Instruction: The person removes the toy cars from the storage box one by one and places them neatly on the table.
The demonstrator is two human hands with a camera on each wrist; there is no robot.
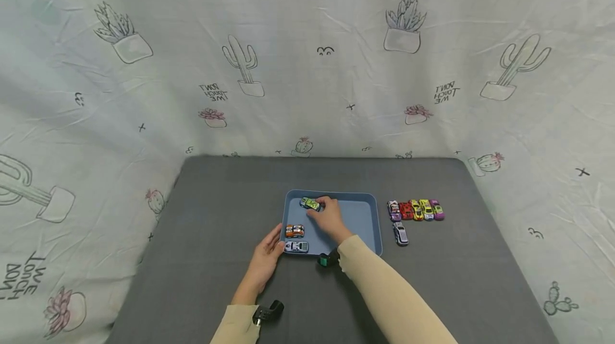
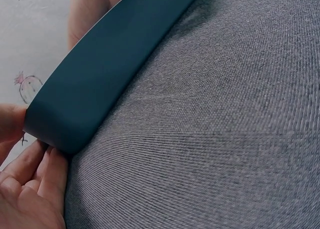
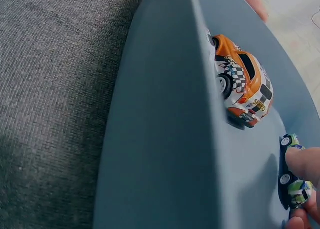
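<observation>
Closest: left hand (image 1: 265, 258), hugging the near left corner of the blue tray (image 1: 360, 221), thumb and fingers on two sides of that corner. Tray probably light and stiff, with smooth walls; best held by a corner or the rim.

Just inside that corner, a silver car (image 1: 296, 247), lying crossways. A bit farther in, an orange car (image 1: 294, 231) with black and white checks (easiest to spot from the right wrist). Out on the gray tabletop (image 1: 216, 210), right of the tray and about as far away, a pale car (image 1: 400, 234), all alone.

Next, right hand (image 1: 330, 220), squeezed narrow, pinching a green car (image 1: 309, 203) in the back left part of the tray, with the thumb against one long side. Wheels on the tray floor or just above it: can't tell. Likely light and hard, so not easy to squash; shiny paint maybe a little slippery. Good place to pinch: both long sides, between the wheels. Bad place: the wheels themselves, likely to spin and slip.

Past the right rim, five cars (image 1: 416, 210) side by side, with red, yellow and purple paint. Farthest of all, a pale cloth (image 1: 307, 77) with cactus pictures.
</observation>
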